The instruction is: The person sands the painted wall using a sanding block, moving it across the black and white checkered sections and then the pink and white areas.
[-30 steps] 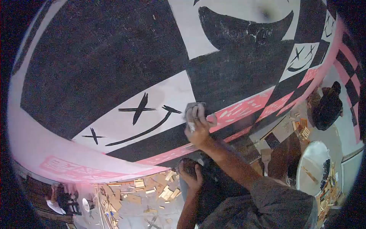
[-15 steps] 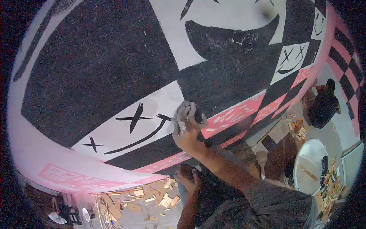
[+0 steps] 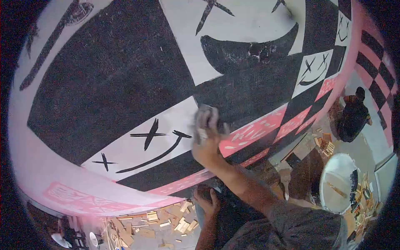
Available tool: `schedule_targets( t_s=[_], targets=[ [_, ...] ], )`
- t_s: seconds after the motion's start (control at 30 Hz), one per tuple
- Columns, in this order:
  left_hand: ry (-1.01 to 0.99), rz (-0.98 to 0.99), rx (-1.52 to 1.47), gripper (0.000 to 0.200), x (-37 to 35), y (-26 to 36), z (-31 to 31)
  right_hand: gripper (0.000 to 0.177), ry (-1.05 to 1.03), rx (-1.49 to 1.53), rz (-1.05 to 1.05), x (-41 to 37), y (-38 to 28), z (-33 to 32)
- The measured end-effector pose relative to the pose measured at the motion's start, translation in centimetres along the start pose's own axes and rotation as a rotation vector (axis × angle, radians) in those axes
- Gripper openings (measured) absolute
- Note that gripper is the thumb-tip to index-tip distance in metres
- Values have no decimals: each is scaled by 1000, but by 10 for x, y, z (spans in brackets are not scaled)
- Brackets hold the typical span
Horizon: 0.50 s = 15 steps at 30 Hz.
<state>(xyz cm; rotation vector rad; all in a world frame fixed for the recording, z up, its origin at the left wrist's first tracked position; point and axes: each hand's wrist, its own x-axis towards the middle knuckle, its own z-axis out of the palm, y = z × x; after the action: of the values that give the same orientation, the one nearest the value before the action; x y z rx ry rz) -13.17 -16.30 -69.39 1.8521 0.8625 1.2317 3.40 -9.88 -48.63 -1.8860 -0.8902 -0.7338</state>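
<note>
My right hand (image 3: 207, 129), smeared by motion, is at a wall painted in black, white and pink checks (image 3: 125, 75). Its fingers are curled around a dark thing whose kind I cannot tell. Just left of it lies a white panel (image 3: 183, 112) with a black painted smile (image 3: 156, 160) and X-shaped eyes (image 3: 148, 134). A pink patch with white strokes (image 3: 250, 131) begins at its right. Lower down, my left hand (image 3: 208, 203) is closed beside a dark shape in front of my body, its grip partly hidden.
A white round bucket or tabletop (image 3: 339, 177) with a paint stick (image 3: 336, 189) stands at right. A paintbrush (image 3: 285, 181) shows nearby. Wood scraps (image 3: 183, 223) litter the floor. Another person (image 3: 354, 114) in dark clothes is at the far right.
My view has shifted slightly, so the wall sits a little lower. My right hand, sharp before, is now blurred by motion near the panel's right end. My left hand stays low.
</note>
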Motion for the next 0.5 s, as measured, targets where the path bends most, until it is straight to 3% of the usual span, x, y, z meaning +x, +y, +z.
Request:
schedule_targets(
  t_s=[0.1,0.13,0.2,0.3,0.37,0.5],
  targets=[
    [-36,-27,70,58,-2,-1,-6,72,30,138,-28,0,-2,-5],
    [-14,-27,23,58,-1,0,-6,62,37,24,-127,-9,16,-3],
    [34,-28,-73,59,1,7,-4,64,-90,-177,36,-42,51,7],
    [59,44,-12,61,1,2,-3,64,-170,-137,212,-101,116,36],
    [10,45,95,62,3,14,-9,67,-324,-194,230,-105,123,18],
    [32,-1,25,62,2,26,-9,39,-288,179,291,-99,130,-6]
  ],
)
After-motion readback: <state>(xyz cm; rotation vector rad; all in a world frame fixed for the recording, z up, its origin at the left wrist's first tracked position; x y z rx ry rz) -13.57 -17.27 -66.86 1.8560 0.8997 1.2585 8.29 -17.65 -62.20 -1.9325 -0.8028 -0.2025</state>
